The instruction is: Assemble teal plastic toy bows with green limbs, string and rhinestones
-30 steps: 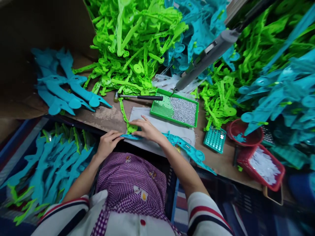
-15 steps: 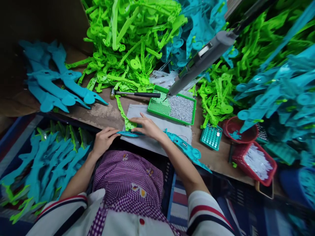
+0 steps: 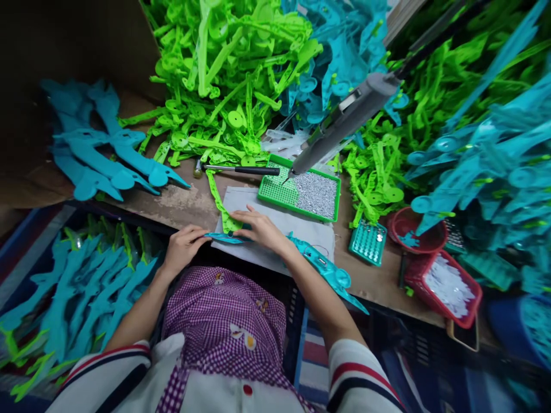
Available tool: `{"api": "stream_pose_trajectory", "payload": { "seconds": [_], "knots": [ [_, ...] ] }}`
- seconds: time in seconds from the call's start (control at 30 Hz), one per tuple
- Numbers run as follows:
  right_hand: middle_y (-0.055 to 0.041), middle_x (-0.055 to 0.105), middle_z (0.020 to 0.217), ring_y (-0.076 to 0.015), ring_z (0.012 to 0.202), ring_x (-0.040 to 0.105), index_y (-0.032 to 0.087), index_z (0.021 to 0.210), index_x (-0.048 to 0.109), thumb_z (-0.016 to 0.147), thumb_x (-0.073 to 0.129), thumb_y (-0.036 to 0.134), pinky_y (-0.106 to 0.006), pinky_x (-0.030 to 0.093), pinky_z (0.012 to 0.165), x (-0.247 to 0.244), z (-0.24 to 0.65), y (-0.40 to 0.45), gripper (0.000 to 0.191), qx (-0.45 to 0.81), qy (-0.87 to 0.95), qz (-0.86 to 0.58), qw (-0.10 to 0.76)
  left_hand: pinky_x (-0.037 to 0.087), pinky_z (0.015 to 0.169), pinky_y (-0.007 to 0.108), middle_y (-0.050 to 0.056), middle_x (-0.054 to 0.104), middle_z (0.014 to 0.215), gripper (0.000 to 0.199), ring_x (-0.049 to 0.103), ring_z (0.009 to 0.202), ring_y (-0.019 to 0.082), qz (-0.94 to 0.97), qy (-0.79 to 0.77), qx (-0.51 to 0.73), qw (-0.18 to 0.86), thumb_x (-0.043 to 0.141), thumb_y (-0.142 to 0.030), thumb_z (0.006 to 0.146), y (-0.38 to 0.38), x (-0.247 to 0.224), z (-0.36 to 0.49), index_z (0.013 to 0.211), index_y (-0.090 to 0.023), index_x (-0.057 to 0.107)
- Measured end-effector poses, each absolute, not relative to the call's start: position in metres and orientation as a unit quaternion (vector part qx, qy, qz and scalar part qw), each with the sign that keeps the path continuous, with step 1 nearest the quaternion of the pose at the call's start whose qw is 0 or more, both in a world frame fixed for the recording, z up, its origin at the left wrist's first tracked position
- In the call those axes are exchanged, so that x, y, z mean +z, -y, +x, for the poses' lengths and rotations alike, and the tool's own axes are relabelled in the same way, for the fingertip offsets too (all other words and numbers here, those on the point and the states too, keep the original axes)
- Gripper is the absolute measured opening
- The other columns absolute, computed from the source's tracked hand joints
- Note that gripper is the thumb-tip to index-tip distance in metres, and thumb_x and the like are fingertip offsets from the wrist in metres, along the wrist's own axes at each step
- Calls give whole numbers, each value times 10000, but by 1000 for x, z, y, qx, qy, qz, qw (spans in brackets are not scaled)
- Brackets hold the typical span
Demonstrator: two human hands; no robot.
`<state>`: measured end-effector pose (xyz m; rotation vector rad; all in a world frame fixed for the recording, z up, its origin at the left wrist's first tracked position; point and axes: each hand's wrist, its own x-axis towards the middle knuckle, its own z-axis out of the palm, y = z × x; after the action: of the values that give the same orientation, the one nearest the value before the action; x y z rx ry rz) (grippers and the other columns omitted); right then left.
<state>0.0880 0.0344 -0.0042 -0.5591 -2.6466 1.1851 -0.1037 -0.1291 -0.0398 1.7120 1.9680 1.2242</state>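
Observation:
My left hand (image 3: 183, 249) pinches the left tip of a blue plastic piece (image 3: 224, 237) at the front edge of the bench. Over the right end of that piece lies my right hand (image 3: 262, 229), its fingers bent around the joint with a lime-green plastic arm (image 3: 216, 198). The arm slants up and away toward the hammer. My fingers hide most of the joint. A second blue plastic piece (image 3: 321, 263), with holes and round discs, rests beside my right forearm on the grey cloth (image 3: 275, 257).
A grey power screwdriver (image 3: 344, 117) hangs over a green tray (image 3: 263, 198) of small metal screws. Behind it lies a hammer (image 3: 253, 171). Lime-green parts (image 3: 241, 74) heap at the back. Blue pieces (image 3: 103, 149) stack left; a red basket (image 3: 471, 310) of white pieces stands right.
The view has shifted slightly. Both hands keep nearly the same hold on the blue piece, with only a small shift of the right fingers at the joint.

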Motion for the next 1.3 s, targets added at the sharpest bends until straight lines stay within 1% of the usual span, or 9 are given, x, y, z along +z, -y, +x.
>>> {"api": "stream_pose_trajectory", "payload": {
  "seconds": [0.2,0.5,0.6,0.7,0.8,0.9,1.1,1.2,1.3],
  "knots": [
    [-101,579,1411,-220,1349,519,256,1367,539,889,628,290,-578,264,1202,-11,90,-28,488,386,903,-182,50,562,731,239,19,732,831,189,680,743,139,592,-676,421,127,627,-344,897,129,-42,-105,925,-234,777],
    [-60,507,1484,-215,1435,403,297,1419,481,959,486,338,-556,218,1221,-9,104,-10,462,364,898,-219,114,565,817,273,59,717,959,257,693,874,172,660,-651,362,95,564,-356,943,140,-5,-106,1077,-217,733],
    [-88,488,1502,-249,1388,469,267,1493,372,916,539,465,-511,338,1171,13,98,8,633,388,879,-229,158,562,796,262,45,716,882,240,687,814,154,687,-623,359,101,534,-324,960,133,16,-108,1012,-224,745],
    [-71,694,1248,-214,1047,687,257,1393,519,901,531,537,-362,534,928,29,89,21,566,433,854,-248,149,556,792,254,40,726,875,228,686,809,147,691,-613,371,98,542,-320,958,117,28,-108,1006,-221,741],
    [-38,744,842,-165,755,678,210,968,733,950,410,551,-268,519,720,34,89,17,470,437,825,-310,178,548,793,259,44,734,900,235,686,819,152,697,-603,377,93,554,-340,954,104,30,-112,1048,-202,719],
    [-42,708,745,-159,709,650,186,813,713,950,405,558,-252,475,673,34,100,0,502,411,816,-351,206,532,752,257,35,729,860,237,677,791,149,715,-585,369,100,518,-320,973,101,26,-121,1024,-193,712],
    [-89,711,856,-205,828,663,190,885,724,974,420,400,-313,482,760,34,114,-15,380,278,862,-406,118,482,793,323,39,720,823,197,653,797,177,711,-612,341,56,532,-275,963,104,13,-134,947,-189,709],
    [-158,656,1191,-270,1164,591,179,1175,668,971,407,285,-447,428,1011,43,100,0,347,163,889,-405,140,463,772,326,39,718,803,199,650,782,177,731,-602,312,79,522,-251,960,103,9,-130,941,-197,712],
    [-146,540,1406,-250,1337,472,190,1416,471,977,405,311,-453,355,1118,50,74,18,460,237,916,-281,161,461,755,319,49,728,821,220,671,820,185,753,-569,306,123,497,-200,952,101,11,-120,977,-193,716]
  ]
}}
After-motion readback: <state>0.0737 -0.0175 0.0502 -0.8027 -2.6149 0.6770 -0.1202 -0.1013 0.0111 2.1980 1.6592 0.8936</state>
